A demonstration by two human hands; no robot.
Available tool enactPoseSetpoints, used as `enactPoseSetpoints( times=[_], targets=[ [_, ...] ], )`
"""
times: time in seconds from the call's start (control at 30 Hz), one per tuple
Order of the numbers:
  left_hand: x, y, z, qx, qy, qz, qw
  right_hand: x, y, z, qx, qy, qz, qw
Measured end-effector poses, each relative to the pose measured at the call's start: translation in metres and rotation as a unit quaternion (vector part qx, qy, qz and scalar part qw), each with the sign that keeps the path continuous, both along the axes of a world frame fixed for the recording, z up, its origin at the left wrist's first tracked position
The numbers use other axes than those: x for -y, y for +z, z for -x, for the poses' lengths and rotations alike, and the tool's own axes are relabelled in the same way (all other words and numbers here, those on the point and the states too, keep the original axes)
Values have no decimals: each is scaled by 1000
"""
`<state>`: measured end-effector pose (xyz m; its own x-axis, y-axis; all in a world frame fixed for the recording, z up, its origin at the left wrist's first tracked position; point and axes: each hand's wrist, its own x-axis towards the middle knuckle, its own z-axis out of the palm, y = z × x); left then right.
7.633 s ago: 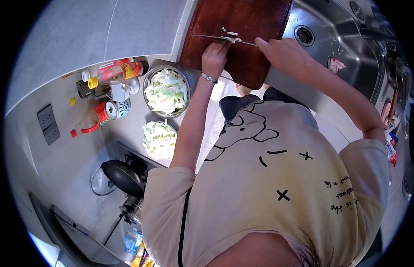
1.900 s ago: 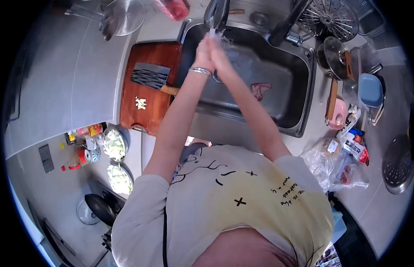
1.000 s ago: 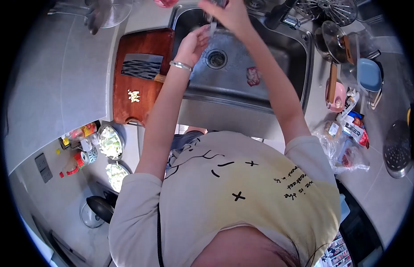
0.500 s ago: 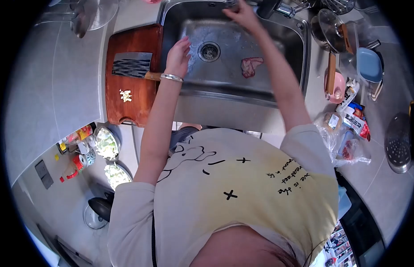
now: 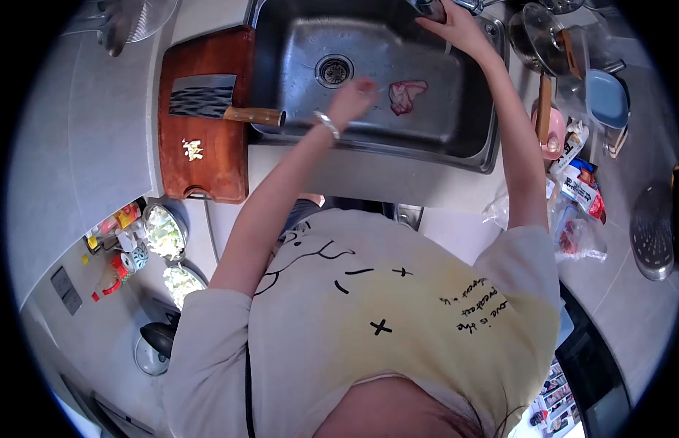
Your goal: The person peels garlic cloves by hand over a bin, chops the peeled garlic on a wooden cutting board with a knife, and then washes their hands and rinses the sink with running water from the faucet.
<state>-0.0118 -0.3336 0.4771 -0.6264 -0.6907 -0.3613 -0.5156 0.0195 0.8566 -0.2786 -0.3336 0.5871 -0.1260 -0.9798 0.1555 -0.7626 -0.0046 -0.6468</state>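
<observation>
In the head view a piece of raw meat (image 5: pixel 407 97) lies on the bottom of the metal sink (image 5: pixel 434 131). My left hand (image 5: pixel 356 98) is over the sink, just left of the meat and apart from it; motion blurs its fingers. At the sink's far edge my right hand (image 5: pixel 462 31) is closed around the faucet spout (image 5: pixel 430 8), its thumb stretched to the left. Left of the sink, a cleaver (image 5: pixel 204 96) with a wooden handle rests on a wooden cutting board (image 5: pixel 208 171), near some chopped pale pieces (image 5: pixel 193 150).
Two bowls of cut vegetables (image 5: pixel 164 232) stand at the lower left by several bottles and packets. To the right of the sink are a lidded pot (image 5: pixel 533 40), a pink pan (image 5: pixel 551 139), a blue dish (image 5: pixel 607 98) and plastic bags (image 5: pixel 584 244).
My left hand has moved right and nearer to me, from above the sink's left side towards the meat. My right hand has shifted right with the faucet spout.
</observation>
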Motion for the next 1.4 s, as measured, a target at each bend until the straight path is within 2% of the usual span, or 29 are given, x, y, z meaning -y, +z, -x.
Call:
enactPoseSetpoints(
  times=[0.03, 0.1, 0.17, 0.2, 0.23, 0.27, 0.3, 0.37, 0.4, 0.47, 0.57, 0.67, 0.77, 0.83, 0.93, 0.97, 1.03, 1.17, 1.2, 1.3, 1.4],
  targets=[
    [-10, 0, 11, 69, -101, 60, 991, 0, 2, -2, 0, 1, 1, 1000],
    [-26, 6, 37, 178, -214, 64, 958, -6, 8, -7, 4, 1, 2, 1000],
    [-35, -57, 65, 254, -318, 110, 907, -7, -21, -4, -45, -23, 50, 997],
    [-34, -63, 79, 276, -328, 146, 892, -11, -3, -12, 9, -24, -45, 999],
    [-42, -72, 89, 298, -336, 172, 877, -13, 3, -16, 28, -28, -61, 997],
    [-50, -123, 99, 245, -284, 254, 891, -14, -8, -15, 33, -22, -19, 999],
    [-46, -124, 113, 261, -294, 277, 877, -11, -19, -13, 37, -13, 26, 999],
    [-47, -122, 127, 297, -314, 311, 847, -11, -11, -19, 52, -30, -15, 998],
    [-47, -132, 132, 290, -312, 314, 848, -13, -8, -22, 60, -41, -38, 997],
    [-45, -151, 137, 276, -313, 316, 852, -15, -13, -25, 58, -36, -11, 998],
    [-44, -157, 133, 257, -341, 323, 845, -15, -13, -23, 74, -19, -26, 997],
    [-40, -129, 111, 127, -271, 218, 929, -19, -8, -29, 88, -52, -23, 995],
    [-35, -106, 85, 164, -273, 106, 942, -12, -21, -32, 85, -55, -5, 995],
    [-31, -68, 59, 145, -231, 104, 956, -5, -34, -35, 119, -17, 7, 993],
    [-11, -17, 30, 118, -175, 91, 973, 13, -42, -35, 82, -70, 39, 993],
    [-9, -8, 18, 112, -157, 81, 978, 18, -43, -36, 81, -46, 43, 995],
    [1, -3, -1, 117, -146, 137, 973, 25, -39, -39, 77, -2, 52, 996],
    [19, 0, -22, 146, -55, 240, 958, 28, -48, -28, 127, -21, 6, 992],
    [19, 7, -28, 152, -43, 248, 956, 27, -50, -26, 38, -10, 6, 999],
    [24, 25, -34, 173, -23, 273, 946, 7, -67, -37, 158, 18, -86, 983],
    [23, 30, -41, 207, -27, 285, 935, -22, -60, -77, 227, 32, -123, 965]
  ],
)
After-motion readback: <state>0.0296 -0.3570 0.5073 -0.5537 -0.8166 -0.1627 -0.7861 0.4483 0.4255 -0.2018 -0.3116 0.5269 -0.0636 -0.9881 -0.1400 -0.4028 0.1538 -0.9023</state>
